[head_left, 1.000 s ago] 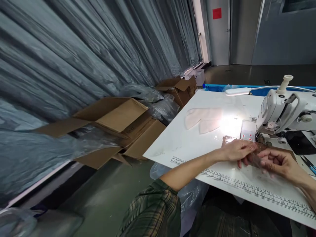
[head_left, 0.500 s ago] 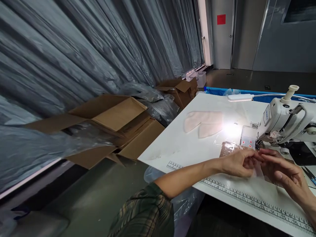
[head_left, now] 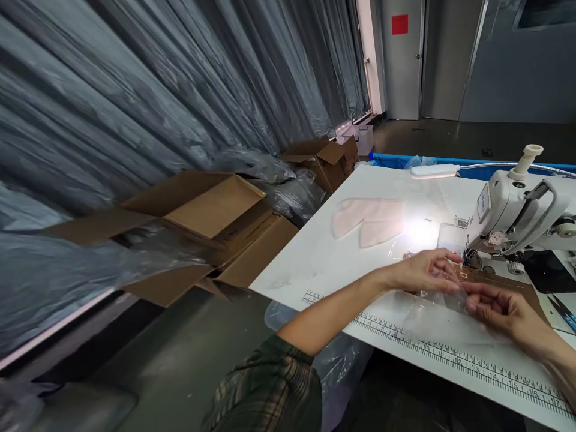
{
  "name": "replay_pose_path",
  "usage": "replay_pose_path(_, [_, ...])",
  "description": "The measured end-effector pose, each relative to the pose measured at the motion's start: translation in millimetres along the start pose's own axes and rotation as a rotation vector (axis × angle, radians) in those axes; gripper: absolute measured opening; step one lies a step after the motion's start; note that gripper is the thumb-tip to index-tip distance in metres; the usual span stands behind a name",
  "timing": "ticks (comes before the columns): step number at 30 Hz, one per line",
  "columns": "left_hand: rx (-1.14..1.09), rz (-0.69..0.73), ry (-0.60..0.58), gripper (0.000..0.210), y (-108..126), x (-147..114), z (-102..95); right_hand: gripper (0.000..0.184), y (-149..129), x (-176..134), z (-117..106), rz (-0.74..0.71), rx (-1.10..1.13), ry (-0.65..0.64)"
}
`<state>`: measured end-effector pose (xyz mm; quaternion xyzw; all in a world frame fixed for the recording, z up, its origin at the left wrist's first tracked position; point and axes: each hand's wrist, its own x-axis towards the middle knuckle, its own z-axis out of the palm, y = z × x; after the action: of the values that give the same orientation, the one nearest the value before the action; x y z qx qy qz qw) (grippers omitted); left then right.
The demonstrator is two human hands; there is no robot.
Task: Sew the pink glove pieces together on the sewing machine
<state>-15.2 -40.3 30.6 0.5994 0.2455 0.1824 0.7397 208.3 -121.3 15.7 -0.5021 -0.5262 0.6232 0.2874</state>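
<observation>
My left hand is closed in a pinch on a thin see-through sheet; whether it is sheer fabric or film I cannot tell. The fingers of my right hand pinch the same sheet a little to the right. It hangs below both hands toward the table's front edge. Just beyond the fingertips is the needle area of a white sewing machine. A brown flat piece lies behind my right hand, partly covered by it.
Pale pink cut pieces lie on the white table, which has a printed ruler along its front. Blue-handled scissors and a black flat object are at the right. Open cardboard boxes stand on the floor left.
My hands have moved slightly apart, with the see-through sheet now spread between and below them. My right hand's fingers have closed in, uncovering the brown piece by the machine.
</observation>
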Motion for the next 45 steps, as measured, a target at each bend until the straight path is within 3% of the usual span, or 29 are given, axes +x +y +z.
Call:
replay_pose_path(3, [0.043, 0.002, 0.172, 0.042, -3.6, 5.3, -12.1, 0.066, -2.7, 4.1, -3.8, 0.045, 0.058, 0.165])
replay_pose_path(6, [0.016, -0.034, 0.275, 0.025, -7.7, 10.3, -14.3, 0.068, -9.3, 3.8, -6.1, 0.078, 0.079, 0.247])
replay_pose_path(13, [-0.063, 0.008, 0.352, 0.037, -7.9, 10.9, -9.1, 0.063, -3.1, 6.7, -10.5, 0.034, 0.096, 0.381])
replay_pose_path(21, [-0.104, 0.077, 0.457, 0.041, -5.7, 11.2, -0.5, 0.061, 3.4, 7.8, -8.4, 0.040, 0.113, 0.301])
replay_pose_path(28, [-0.418, 0.136, 0.386, 0.049, -2.6, 11.0, 2.6, 0.052, -12.9, -2.9, -8.3, 0.058, 0.236, 0.313])
replay_pose_path(33, [-0.554, 0.131, 0.412, 0.040, 1.1, 10.6, 6.1, 0.057, -12.8, -2.1, -13.0, 0.048, 0.278, 0.305])
replay_pose_path(42, [-0.474, 0.112, 0.512, 0.031, -1.8, 14.9, 7.3, 0.055, -13.9, 0.0, -9.1, 0.017, 0.233, 0.247])
replay_pose_path(45, [-0.398, 0.112, 0.521, 0.035, 1.1, 14.1, 8.5, 0.054, -20.3, -4.2, -4.5, 0.075, 0.241, 0.134])
